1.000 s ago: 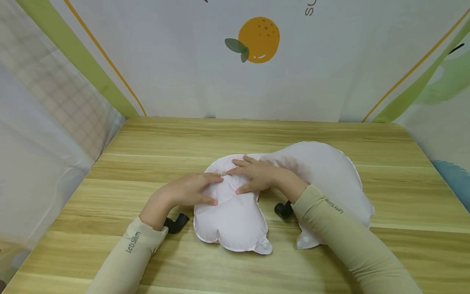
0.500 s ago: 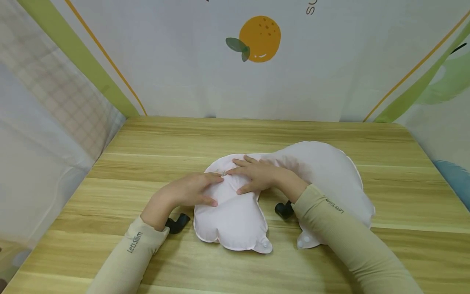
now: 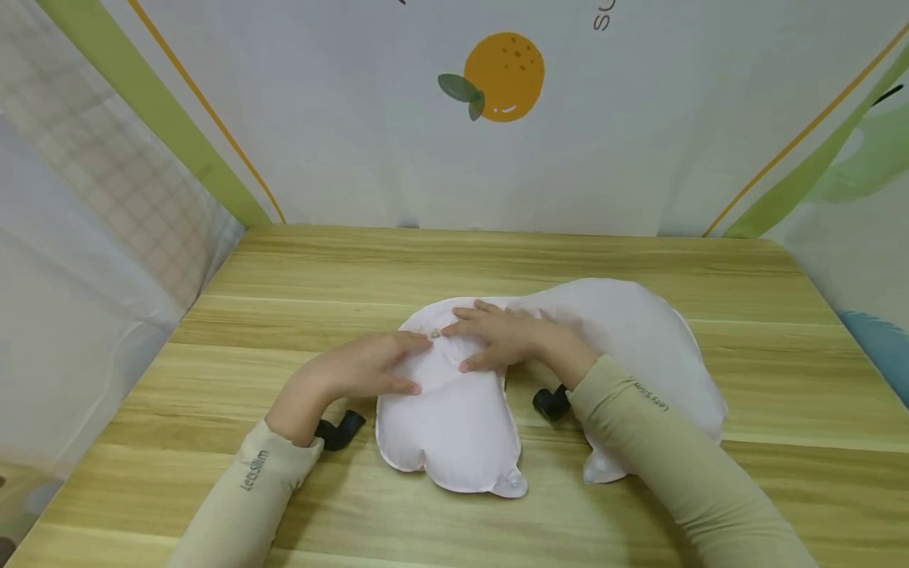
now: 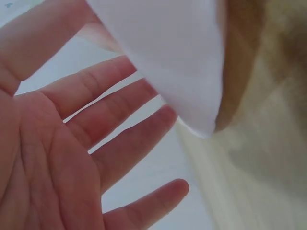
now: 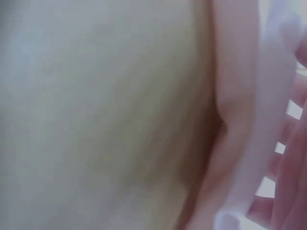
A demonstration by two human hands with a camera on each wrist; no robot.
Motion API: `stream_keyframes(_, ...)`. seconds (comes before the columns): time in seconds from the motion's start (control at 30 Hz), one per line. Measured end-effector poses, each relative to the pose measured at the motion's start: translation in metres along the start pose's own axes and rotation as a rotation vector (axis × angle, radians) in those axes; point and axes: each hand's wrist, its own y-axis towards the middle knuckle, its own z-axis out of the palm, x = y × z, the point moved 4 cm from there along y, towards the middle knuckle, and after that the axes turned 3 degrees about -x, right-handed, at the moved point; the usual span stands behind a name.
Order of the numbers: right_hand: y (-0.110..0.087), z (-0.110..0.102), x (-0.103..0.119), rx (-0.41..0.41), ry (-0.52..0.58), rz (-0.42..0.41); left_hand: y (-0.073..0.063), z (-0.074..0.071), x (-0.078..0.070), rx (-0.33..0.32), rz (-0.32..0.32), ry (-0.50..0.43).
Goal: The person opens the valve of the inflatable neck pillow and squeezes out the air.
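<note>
A pale pink inflatable neck pillow [image 3: 632, 331] lies curved on the table, its two ends toward the person. My left hand [image 3: 362, 367] rests at the outer edge of its left lobe, fingertips on the fabric. The left wrist view has this hand's fingers [image 4: 129, 143] spread and fairly straight along the pillow's edge. Across the top of the same lobe lies my right hand [image 3: 497, 338], fingers spread and pressing on it. Between the fingertips of both hands a small clear valve [image 3: 435, 334] shows. The right wrist view is blurred, with only part of the right hand [image 5: 288, 167] at its edge.
Snap tabs sit on the pillow's ends. Black wrist-worn camera parts show beside the left wrist and under the right. The wood-grain table [image 3: 341, 268] meets a white curtain [image 3: 341, 134] printed with an orange at the back; more fabric hangs at both sides.
The pillow's right lobe has shifted slightly, its top edge lower and its tab a little to the right. Both hands stay nearly in place on the left lobe.
</note>
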Motion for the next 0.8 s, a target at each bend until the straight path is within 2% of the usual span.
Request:
stream_keyframes(0.17, -0.002, -0.012, -0.001, -0.066, 0.005, -0.082, -0.002, -0.003, -0.004, -0.015, 0.008, -0.028)
stream_keyframes(0.3, -0.001, -0.017, -0.003, -0.076, 0.016, -0.11, -0.002, -0.003, -0.007, -0.024, 0.05, -0.006)
stream_keyframes(0.5, 0.001, -0.015, -0.006, -0.045, 0.033, -0.09, -0.001, -0.001, -0.01, -0.021, 0.079, 0.008)
stream_keyframes(0.8, 0.004, -0.008, -0.009, -0.027, 0.008, -0.082, 0.001, 0.003, -0.008, -0.003, 0.077, 0.018)
